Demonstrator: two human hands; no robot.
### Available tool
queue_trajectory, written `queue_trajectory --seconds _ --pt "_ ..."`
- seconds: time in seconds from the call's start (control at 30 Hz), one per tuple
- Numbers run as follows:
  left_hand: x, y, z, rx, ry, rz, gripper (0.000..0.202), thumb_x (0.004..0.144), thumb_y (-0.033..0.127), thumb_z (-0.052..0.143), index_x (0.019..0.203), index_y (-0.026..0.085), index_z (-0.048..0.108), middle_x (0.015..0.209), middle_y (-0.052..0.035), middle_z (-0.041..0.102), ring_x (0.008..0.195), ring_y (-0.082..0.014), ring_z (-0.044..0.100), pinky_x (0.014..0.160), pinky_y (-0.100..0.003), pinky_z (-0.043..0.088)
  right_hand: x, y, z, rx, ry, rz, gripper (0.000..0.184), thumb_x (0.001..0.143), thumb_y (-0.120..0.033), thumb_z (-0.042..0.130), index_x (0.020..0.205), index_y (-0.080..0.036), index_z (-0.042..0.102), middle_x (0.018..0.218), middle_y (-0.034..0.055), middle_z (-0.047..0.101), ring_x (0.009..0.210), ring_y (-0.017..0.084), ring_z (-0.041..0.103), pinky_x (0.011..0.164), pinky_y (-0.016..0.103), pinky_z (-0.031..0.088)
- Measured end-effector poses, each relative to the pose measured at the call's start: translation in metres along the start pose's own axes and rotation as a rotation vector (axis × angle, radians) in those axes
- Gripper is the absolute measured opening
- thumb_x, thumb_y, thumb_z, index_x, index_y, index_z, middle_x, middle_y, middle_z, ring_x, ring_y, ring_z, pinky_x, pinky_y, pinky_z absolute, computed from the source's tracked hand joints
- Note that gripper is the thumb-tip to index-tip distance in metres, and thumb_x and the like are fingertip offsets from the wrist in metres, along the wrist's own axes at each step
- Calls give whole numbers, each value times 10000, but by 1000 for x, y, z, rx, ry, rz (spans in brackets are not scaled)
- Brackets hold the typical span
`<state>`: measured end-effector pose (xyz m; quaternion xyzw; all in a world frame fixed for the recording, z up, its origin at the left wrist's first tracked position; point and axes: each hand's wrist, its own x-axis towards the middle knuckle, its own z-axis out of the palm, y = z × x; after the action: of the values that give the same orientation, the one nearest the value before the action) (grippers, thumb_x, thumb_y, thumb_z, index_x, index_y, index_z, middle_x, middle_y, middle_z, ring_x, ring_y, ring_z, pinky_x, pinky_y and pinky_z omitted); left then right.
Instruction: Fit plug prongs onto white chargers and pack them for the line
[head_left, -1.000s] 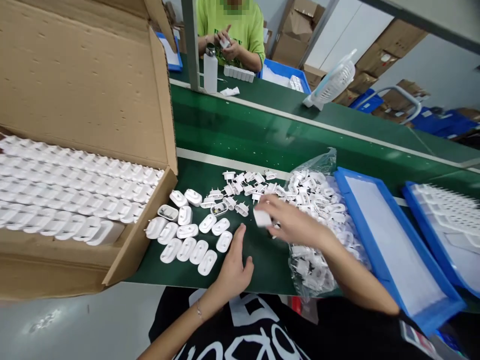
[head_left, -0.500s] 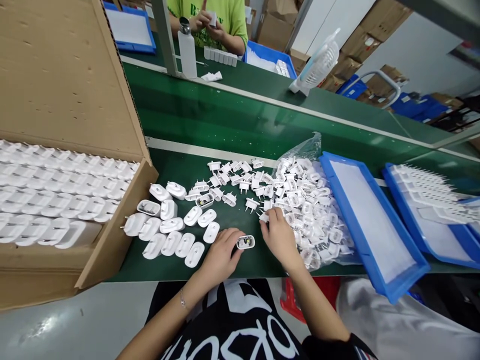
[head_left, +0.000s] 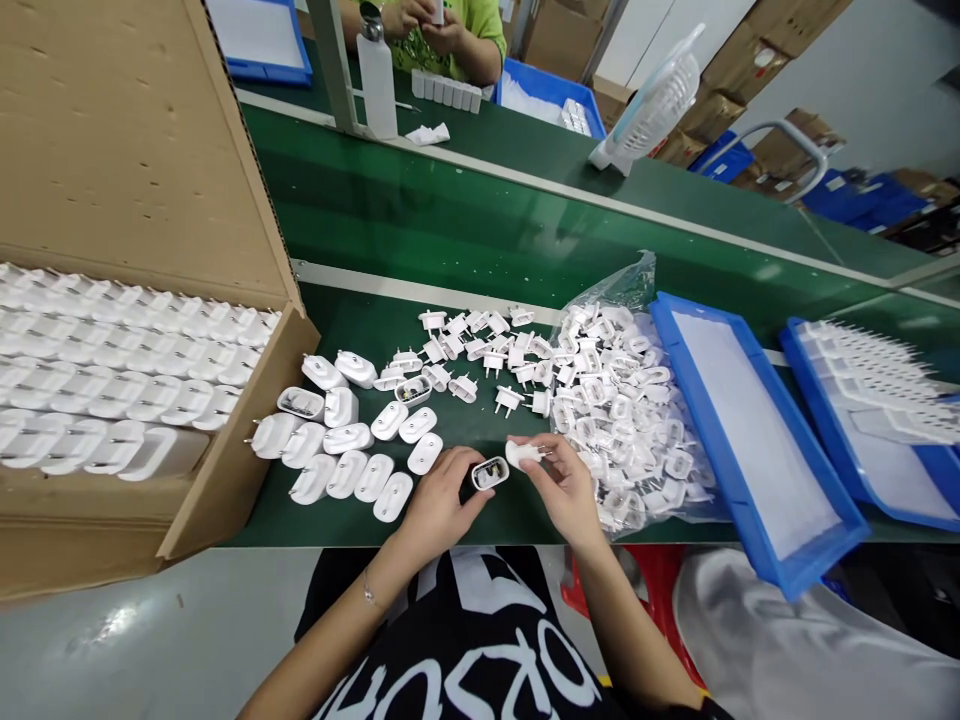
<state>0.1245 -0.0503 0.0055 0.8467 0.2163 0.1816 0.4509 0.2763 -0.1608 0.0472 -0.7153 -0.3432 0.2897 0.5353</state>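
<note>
Holding one part per hand, just above the near edge of the green bench (head_left: pixel 420 330). Left hand (head_left: pixel 439 505) is curled shut around an open charger shell (head_left: pixel 490 472), mouth facing up, internals visible inside. Right hand (head_left: pixel 564 485) pinches a white plug cap (head_left: pixel 523 453) between thumb and fingertips, other fingers loosely open; the pins seem to point right, too small to be sure. The two parts sit just beside each other, not touching.

Handling, as a judgement: both are small moulded plastic, light, rigid, glossy, so likely slippery under a loose pinch. The shell is best gripped on its flat sides, keeping fingers off the open mouth. The cap is best held by its body edges, not the thin metal pins, which could bend.

Around them: finished white chargers (head_left: pixel 352 460) in rows to the left, loose caps (head_left: pixel 480 360) further back, a clear bag of caps (head_left: pixel 630 410) to the right, a cardboard box (head_left: pixel 225 470) of packed units at far left, blue trays (head_left: pixel 757 440) on the right.
</note>
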Motion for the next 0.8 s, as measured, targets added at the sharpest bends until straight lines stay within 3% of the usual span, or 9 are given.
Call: queue_trajectory --seconds 0.1,0.17,0.23,0.3,0.37,0.47,0.53,0.63,0.8 --pt "-8 5 4 103 -16 14 626 748 338 686 1283 185 400 877 -40 589 817 -232 578 820 -421 464 -7 7 8 74 180 104 224 868 -403 584 982 -234 489 1099 94 647 943 235 662 809 414 572" --pt "-13 10 3 91 -96 26 822 771 249 618 1448 187 154 847 -18 574 780 -211 569 845 -431 451 -13 13 12 127 219 168 253 864 -429 583 988 -234 479 1060 86 644 845 228 685 731 404 598" --pt "-13 13 0 71 -167 4 864 780 131 511 1483 211 15 885 -25 565 811 -202 561 846 -417 455 -20 17 15 161 203 193 250 876 -425 568 1009 -231 483 1006 74 653 821 226 690 745 411 598" --pt "-8 15 -4 76 -185 -4 816 788 120 491 1486 236 85 1054 -78 549 969 -233 542 876 -422 452 -27 16 15 130 185 175 214 893 -387 553 1026 -223 514 983 71 665 881 227 680 821 413 574" --pt "-1 15 -7 70 -187 26 665 818 176 525 1432 248 282 1244 -114 477 1124 -269 474 929 -432 430 -32 12 14 43 156 114 163 905 -328 544 1027 -221 559 1028 78 663 974 227 650 877 396 543" --pt "5 13 -7 29 -204 57 353 854 219 544 1206 232 521 1225 -86 518 1099 -254 476 910 -404 428 -35 -1 10 -165 52 -54 120 902 -244 542 1004 -231 604 1100 81 633 1048 227 602 906 379 506" --pt "6 12 -4 16 -208 43 235 870 227 542 1104 223 555 1132 -65 575 1037 -239 496 859 -381 432 -35 -8 7 -286 -39 -135 136 910 -207 521 1012 -239 604 1071 78 624 1018 221 599 890 369 497" --pt "3 12 -2 16 -199 38 213 882 241 541 1094 222 550 1108 -58 592 1016 -235 496 828 -368 414 -33 -14 6 -374 -124 -160 167 928 -178 480 1041 -247 583 1040 72 612 970 208 604 852 347 500" --pt "1 13 0 39 -172 39 205 881 252 544 1082 217 554 1100 -47 600 995 -222 500 801 -343 396 -33 -13 4 -443 -139 -173 167 936 -171 466 1055 -233 566 1040 77 611 968 213 606 835 340 503"
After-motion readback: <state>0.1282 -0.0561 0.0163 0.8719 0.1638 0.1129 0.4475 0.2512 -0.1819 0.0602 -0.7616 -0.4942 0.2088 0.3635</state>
